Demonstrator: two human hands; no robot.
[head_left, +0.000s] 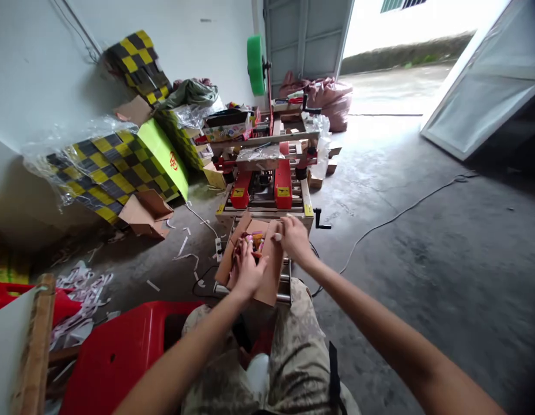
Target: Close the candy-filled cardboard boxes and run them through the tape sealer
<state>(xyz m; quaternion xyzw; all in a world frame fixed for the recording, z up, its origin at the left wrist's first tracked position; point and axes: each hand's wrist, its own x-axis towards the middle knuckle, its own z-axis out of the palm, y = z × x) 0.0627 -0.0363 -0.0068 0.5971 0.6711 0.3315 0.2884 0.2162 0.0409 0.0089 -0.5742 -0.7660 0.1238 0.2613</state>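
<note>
sitting on the rollers (285,280), the open cardboard box (271,276) is being held: left hand (247,272) fingers laid together on its contents, right hand (295,239) fingers pinching a flap. seeming light and bendy, it is best being gripped at the sides.

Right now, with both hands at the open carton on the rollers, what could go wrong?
1. The left hand is down among the packed items while the right hand grips a flap of the carton; folding it could pinch fingers.
2. The carton sits on rollers facing the sealing machine; a push might carry it, and a hand, inside.
3. The cable on the floor could snag a foot.
</note>
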